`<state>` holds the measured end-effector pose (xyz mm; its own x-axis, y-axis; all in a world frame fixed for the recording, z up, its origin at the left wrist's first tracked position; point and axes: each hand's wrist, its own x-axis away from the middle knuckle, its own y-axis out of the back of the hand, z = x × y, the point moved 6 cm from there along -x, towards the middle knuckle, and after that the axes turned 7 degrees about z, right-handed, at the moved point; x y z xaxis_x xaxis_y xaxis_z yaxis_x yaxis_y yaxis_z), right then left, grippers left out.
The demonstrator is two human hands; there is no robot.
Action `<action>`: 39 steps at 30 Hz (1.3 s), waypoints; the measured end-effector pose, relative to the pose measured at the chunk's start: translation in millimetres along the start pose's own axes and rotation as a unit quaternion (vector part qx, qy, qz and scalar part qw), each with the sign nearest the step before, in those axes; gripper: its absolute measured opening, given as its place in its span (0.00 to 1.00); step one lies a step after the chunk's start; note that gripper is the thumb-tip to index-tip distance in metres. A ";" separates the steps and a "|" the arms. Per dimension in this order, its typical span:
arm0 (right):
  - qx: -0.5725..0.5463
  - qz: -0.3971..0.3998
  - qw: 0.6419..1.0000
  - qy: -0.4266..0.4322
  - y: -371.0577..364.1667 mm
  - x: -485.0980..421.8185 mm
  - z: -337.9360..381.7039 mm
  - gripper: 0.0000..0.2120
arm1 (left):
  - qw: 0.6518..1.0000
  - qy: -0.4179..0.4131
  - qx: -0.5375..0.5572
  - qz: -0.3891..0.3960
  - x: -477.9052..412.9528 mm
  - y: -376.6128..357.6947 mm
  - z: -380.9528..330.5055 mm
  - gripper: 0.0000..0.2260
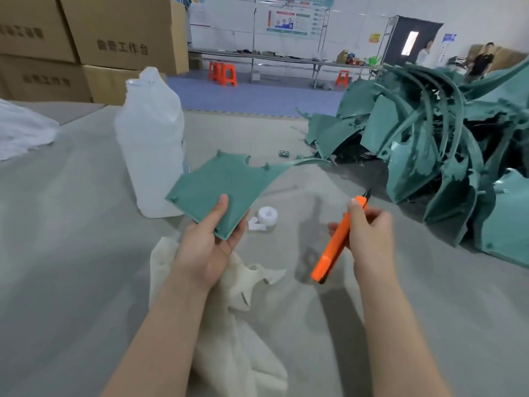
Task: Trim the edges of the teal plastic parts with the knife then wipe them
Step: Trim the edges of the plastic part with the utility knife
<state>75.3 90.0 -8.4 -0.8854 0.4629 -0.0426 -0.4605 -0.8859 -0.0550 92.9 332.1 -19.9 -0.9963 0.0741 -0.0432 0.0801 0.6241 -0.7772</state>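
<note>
1. Closest to my feed, one crumpled white cloth [243, 368] lies on the grey table [71, 239], partly under the left forearm.
2. Two bare hands are up over the table, well apart from each other.
3. On my left, the left hand [206, 247] grips one flat teal part [223, 184] by its near corner, thumb on top and fingers beneath. It is held off the table with its thin curved arm reaching away to the right.
4. Opposite it, the right hand [369, 233] is wrapped round one orange knife [335, 245], thumb near the blade end. The dark tip points up and away, and I see it clear of the part.
5. Between the hands, a bit farther out, sits one small white tape roll [267, 216].
6. One tall translucent bottle [151, 144] stands just behind the held part.
7. One small dark metal piece [284, 153] lies beyond.
8. At right, one big heap of teal parts [443, 156] is too tangled for me to count.
9. At the far left edge lies one clear plastic bag [23, 130].
10. Four cardboard boxes [120, 32] are stacked behind.
11. Farthest off, two people [483, 58] stand by a dark door.
</note>
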 end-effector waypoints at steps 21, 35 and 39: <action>-0.394 0.059 0.915 -0.062 -3.9 2.3 0.9 0.11 | 0.993 0.066 -0.097 0.027 6.1 13.6 -21.8 0.08; -0.457 0.168 0.867 -0.104 -17.7 0.7 10.6 0.06 | 0.618 -0.145 -0.749 0.192 37.5 -97.1 -13.9 0.27; -0.421 0.121 0.892 -0.112 -20.4 1.3 3.2 0.10 | 0.628 -0.083 -0.747 0.203 26.1 -88.3 7.4 0.27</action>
<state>83.3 108.5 -4.1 -0.9863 0.1600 0.0394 -0.1263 -0.5807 -0.8043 59.6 273.2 42.9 -0.8645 0.4577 -0.2076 0.1446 0.6221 0.7695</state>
